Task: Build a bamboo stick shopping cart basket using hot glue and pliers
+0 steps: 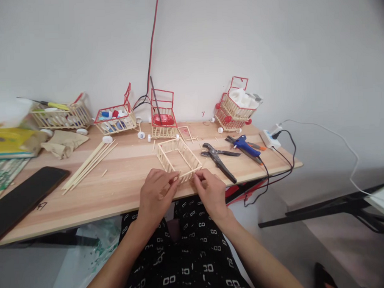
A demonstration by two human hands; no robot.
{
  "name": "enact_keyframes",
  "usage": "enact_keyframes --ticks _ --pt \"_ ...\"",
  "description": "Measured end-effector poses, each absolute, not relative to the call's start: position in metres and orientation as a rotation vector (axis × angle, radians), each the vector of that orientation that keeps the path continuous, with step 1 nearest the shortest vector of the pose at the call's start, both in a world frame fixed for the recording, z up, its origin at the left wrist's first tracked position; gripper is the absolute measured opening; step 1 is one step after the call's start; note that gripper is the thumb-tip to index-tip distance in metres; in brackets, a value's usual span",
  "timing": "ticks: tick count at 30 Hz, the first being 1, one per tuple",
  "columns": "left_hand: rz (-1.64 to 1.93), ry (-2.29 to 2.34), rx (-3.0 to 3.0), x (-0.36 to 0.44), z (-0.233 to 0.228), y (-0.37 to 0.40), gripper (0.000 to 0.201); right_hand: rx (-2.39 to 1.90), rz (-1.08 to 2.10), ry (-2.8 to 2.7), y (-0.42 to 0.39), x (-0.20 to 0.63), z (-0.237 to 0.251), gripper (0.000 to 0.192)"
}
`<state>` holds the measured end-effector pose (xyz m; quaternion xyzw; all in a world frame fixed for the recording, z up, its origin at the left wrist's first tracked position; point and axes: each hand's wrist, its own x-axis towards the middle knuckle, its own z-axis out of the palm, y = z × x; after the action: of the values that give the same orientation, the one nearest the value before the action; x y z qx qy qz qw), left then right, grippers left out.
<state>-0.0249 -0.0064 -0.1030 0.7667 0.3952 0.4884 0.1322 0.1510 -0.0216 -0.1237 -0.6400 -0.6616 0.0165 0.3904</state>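
Note:
A small rectangular basket frame (pixel 190 171) built from thin wooden sticks stands at the table's front edge, between my hands. My left hand (pixel 157 191) pinches its near left corner with thumb and forefinger. At the near right corner, my right hand (pixel 212 192) has its fingers closed on the frame too. The fingertips cover both of those corners. Just right of the frame lies a pair of black-handled cutters (pixel 218 157), and past it a blue glue gun (pixel 247 146). Loose wooden sticks (pixel 87 166) lie to the left.
Along the wall stand small red-trimmed stick carts, among them a left one (pixel 114 122), a middle one (pixel 164 130) and a right one (pixel 233 112). A black phone (pixel 25 200) lies at far left, near crumpled brown paper (pixel 63 141). A power strip (pixel 270 139) with cables sits at right.

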Motion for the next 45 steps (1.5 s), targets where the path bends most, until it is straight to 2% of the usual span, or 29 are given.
enact_keyframes --ticks 23,37,45 --pt "1.460 1.105 2.240 -0.027 -0.106 -0.002 0.009 -1.592 -0.030 -1.702 -0.018 0.151 -0.129 0.017" --pt "1.498 1.188 2.111 -0.031 -0.098 -0.006 0.020 -1.515 0.290 -1.418 -0.019 0.176 -0.132 0.014" --pt "1.539 1.186 2.207 -0.031 -0.094 -0.005 0.021 -1.444 0.320 -1.425 -0.015 0.187 -0.129 0.021"
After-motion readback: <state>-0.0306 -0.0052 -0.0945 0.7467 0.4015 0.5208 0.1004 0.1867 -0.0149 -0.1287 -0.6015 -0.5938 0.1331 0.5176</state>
